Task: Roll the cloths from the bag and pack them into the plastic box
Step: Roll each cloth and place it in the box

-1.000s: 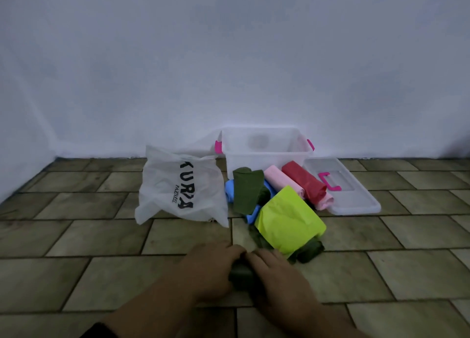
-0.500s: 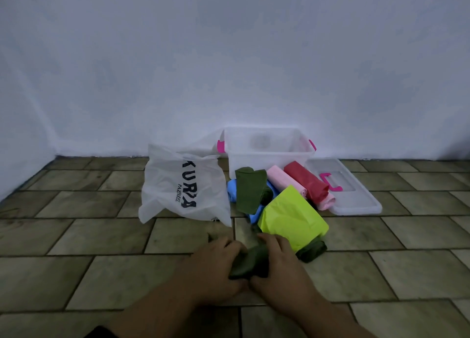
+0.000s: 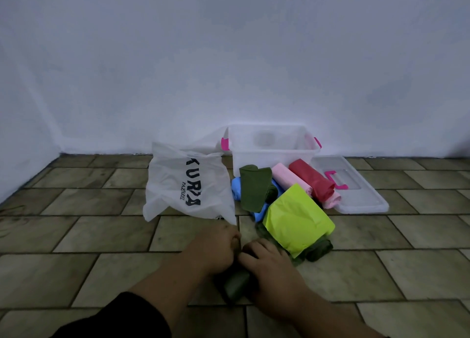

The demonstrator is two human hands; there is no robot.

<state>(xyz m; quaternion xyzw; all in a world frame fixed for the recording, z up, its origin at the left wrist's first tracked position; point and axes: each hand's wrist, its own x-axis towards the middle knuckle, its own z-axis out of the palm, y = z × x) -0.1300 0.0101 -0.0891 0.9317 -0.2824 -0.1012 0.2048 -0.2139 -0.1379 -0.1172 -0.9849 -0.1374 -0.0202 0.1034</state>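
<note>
On the tiled floor close to me lies a dark green cloth, partly rolled. My left hand and my right hand both grip it from above, fingers curled over the roll. Beyond them sits a pile of cloths: a lime-green one, a dark green one, a blue one, a pink roll and a red roll. The clear plastic box with pink latches stands open by the wall. The white plastic bag lies to its left.
The box's clear lid with a pink handle lies flat on the floor right of the pile. A white wall runs behind everything, with a corner at the far left. Bare tiles stretch to both sides of my hands.
My hands have drawn the dark green cloth back toward me from the pile's edge, and more of the roll now shows between them.
</note>
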